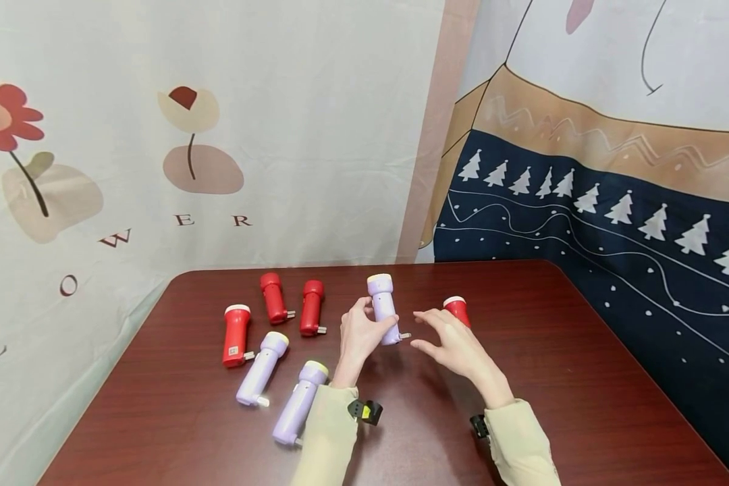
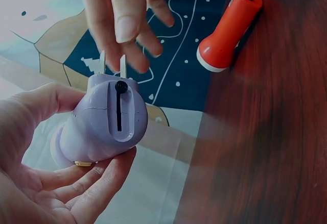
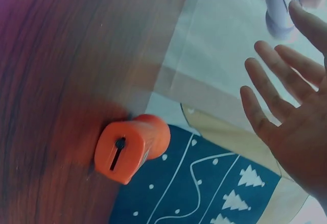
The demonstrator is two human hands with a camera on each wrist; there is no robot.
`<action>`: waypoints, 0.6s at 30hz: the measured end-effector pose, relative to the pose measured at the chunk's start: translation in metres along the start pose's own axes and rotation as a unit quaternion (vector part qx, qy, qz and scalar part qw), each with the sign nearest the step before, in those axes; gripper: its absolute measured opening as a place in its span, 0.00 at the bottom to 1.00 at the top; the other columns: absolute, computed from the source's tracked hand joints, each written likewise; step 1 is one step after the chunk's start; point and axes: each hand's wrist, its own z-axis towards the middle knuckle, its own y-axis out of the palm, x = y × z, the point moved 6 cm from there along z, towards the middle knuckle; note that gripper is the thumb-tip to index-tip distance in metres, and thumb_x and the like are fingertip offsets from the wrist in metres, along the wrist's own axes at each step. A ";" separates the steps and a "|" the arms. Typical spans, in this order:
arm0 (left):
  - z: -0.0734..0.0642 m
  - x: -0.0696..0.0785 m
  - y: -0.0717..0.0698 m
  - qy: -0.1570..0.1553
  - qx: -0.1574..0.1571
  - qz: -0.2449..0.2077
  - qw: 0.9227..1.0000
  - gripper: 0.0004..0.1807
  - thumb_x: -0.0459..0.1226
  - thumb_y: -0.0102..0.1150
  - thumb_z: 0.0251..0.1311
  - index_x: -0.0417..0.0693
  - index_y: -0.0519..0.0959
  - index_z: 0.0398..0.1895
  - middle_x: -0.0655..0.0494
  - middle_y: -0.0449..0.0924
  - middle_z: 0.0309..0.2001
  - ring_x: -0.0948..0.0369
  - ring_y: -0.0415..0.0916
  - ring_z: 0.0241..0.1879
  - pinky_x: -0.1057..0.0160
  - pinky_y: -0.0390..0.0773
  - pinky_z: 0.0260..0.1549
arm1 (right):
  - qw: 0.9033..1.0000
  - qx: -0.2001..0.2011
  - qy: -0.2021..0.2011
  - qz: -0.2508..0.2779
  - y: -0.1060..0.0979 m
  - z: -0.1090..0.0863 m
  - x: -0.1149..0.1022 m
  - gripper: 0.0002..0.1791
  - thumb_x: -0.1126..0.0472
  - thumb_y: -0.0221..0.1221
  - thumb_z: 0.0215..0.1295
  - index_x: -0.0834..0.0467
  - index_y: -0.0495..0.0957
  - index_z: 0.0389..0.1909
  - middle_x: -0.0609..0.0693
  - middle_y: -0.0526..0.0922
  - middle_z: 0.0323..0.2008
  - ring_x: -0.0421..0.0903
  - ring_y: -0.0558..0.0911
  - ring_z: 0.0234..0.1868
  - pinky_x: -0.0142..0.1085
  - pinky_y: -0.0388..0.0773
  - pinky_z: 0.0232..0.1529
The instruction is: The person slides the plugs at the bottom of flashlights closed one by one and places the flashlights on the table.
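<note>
My left hand (image 1: 363, 336) grips a light purple flashlight (image 1: 384, 307) round its body, above the table. Two metal plug prongs (image 2: 122, 67) stick out of its tail end, beside a black slider in a slot, in the left wrist view. My right hand (image 1: 458, 343) hovers just right of the prongs, fingers spread and holding nothing; its palm and fingers (image 3: 271, 91) show in the right wrist view. Behind the right hand lies a red flashlight with a white rim (image 1: 457, 309), partly hidden by that hand in the head view.
On the left of the brown table (image 1: 176, 418) lie two purple flashlights (image 1: 261, 371), two all-red flashlights (image 1: 312, 310) and a red one with a white rim (image 1: 235, 337). Some have their prongs out. Printed curtains (image 1: 316, 135) hang behind the table's far edge.
</note>
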 end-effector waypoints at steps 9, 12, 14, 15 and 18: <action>-0.001 0.001 0.002 0.006 -0.007 -0.001 1.000 0.31 0.46 0.71 0.42 0.41 0.77 0.51 0.45 0.85 0.40 0.50 0.81 0.37 0.57 0.76 0.34 | 0.998 0.030 -0.046 -0.028 0.005 0.002 -0.015 0.30 0.51 0.72 0.47 0.56 0.78 0.53 0.50 0.83 0.45 0.46 0.80 0.47 0.42 0.79 0.48; -0.002 0.003 0.003 0.007 -0.009 -0.001 1.000 0.31 0.46 0.71 0.42 0.41 0.77 0.51 0.45 0.85 0.40 0.50 0.81 0.38 0.57 0.76 0.34 | 0.997 0.039 -0.052 -0.034 0.006 0.003 -0.018 0.30 0.51 0.72 0.46 0.55 0.78 0.53 0.48 0.84 0.44 0.44 0.80 0.44 0.39 0.79 0.46; -0.002 0.004 0.003 0.010 -0.010 0.001 1.000 0.31 0.46 0.71 0.42 0.41 0.77 0.50 0.44 0.85 0.40 0.50 0.81 0.38 0.57 0.75 0.33 | 0.997 0.042 -0.054 -0.035 0.006 0.004 -0.020 0.31 0.51 0.73 0.46 0.55 0.78 0.53 0.48 0.84 0.43 0.44 0.80 0.43 0.39 0.80 0.45; -0.003 0.005 0.003 0.012 -0.011 0.002 1.000 0.31 0.46 0.71 0.42 0.40 0.77 0.50 0.44 0.85 0.40 0.50 0.81 0.37 0.57 0.75 0.33 | 0.997 0.042 -0.055 -0.035 0.006 0.004 -0.021 0.31 0.52 0.73 0.45 0.55 0.78 0.52 0.49 0.84 0.43 0.43 0.79 0.43 0.38 0.80 0.44; -0.003 0.006 0.004 0.011 -0.015 0.003 1.000 0.31 0.46 0.71 0.42 0.41 0.77 0.50 0.44 0.85 0.40 0.49 0.81 0.38 0.57 0.75 0.33 | 0.997 0.042 -0.055 -0.032 0.008 0.004 -0.022 0.30 0.53 0.73 0.45 0.55 0.78 0.52 0.50 0.84 0.43 0.43 0.79 0.43 0.38 0.80 0.43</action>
